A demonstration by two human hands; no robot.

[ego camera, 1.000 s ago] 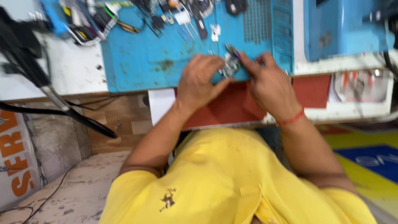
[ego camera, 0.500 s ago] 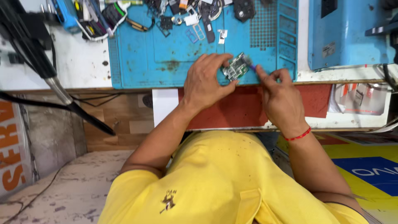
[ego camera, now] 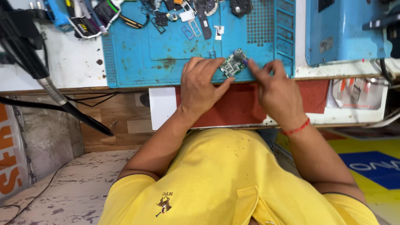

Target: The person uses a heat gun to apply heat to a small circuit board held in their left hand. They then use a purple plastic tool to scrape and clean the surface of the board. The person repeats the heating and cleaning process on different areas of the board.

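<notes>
Small green circuit board sits tilted on the near edge of the blue silicone mat on the bench, long axis running near-left to far-right; left hand grip pinches its near-left end, right hand fingertips close on the far-right end.

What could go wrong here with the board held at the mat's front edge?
1. The board sits at the mat edge, pinched only by the left hand; it may slip off.
2. The right hand pressing one end could tilt it.
3. Loose parts behind could get knocked.
</notes>
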